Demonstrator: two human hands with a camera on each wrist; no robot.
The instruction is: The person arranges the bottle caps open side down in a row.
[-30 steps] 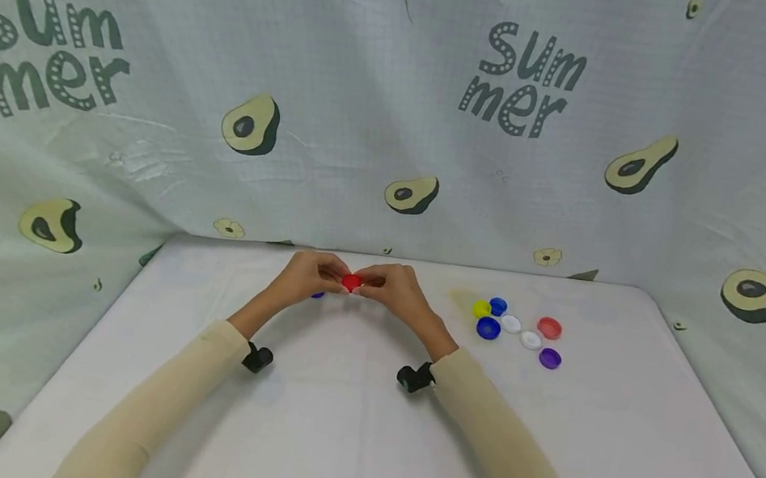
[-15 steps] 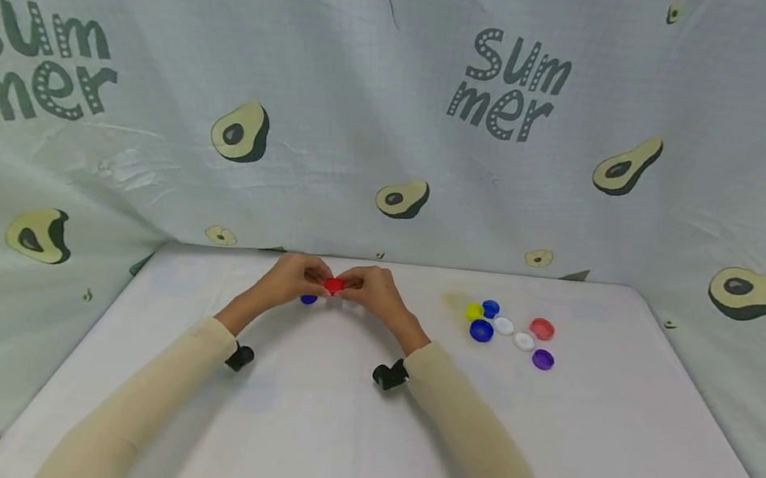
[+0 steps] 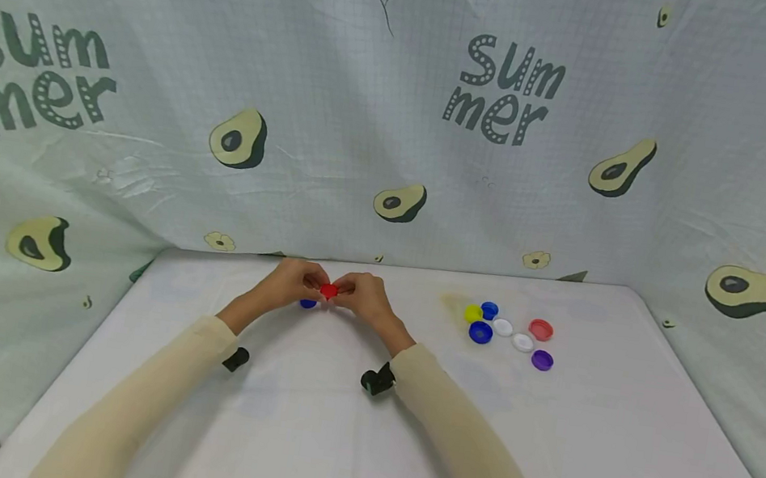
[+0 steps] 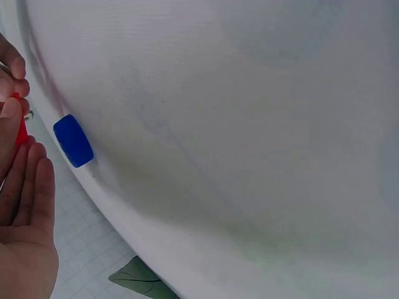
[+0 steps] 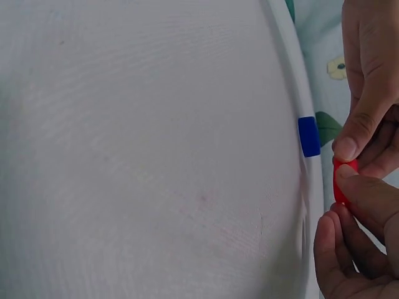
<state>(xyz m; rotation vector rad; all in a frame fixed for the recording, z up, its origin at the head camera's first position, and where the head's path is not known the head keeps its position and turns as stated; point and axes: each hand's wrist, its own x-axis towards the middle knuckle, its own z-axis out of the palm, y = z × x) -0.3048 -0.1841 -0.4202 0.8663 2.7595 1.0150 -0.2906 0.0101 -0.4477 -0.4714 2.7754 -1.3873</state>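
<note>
Between both hands a small red bottle cap (image 3: 328,291) is held up above the far part of the table. My left hand (image 3: 289,283) pinches it from the left and my right hand (image 3: 362,296) from the right, thumbs and fingertips at its edge. Fingers cover much of the cap; its red side (image 5: 340,185) shows between the thumbs in the right wrist view. A blue bottle cap (image 4: 73,141) lies on the table near the far edge, partly behind my left hand in the head view.
To the right on the white table (image 3: 618,452) lie several loose caps: yellow (image 3: 473,314), blue (image 3: 480,333), white (image 3: 523,342), red (image 3: 541,330) and purple (image 3: 542,360). A printed cloth (image 3: 333,126) hangs behind the table's far edge.
Both hands keep hold of the red cap. In the head view they shift slightly left and down, largely along with the whole scene, and the cap looks turned between the fingers.
</note>
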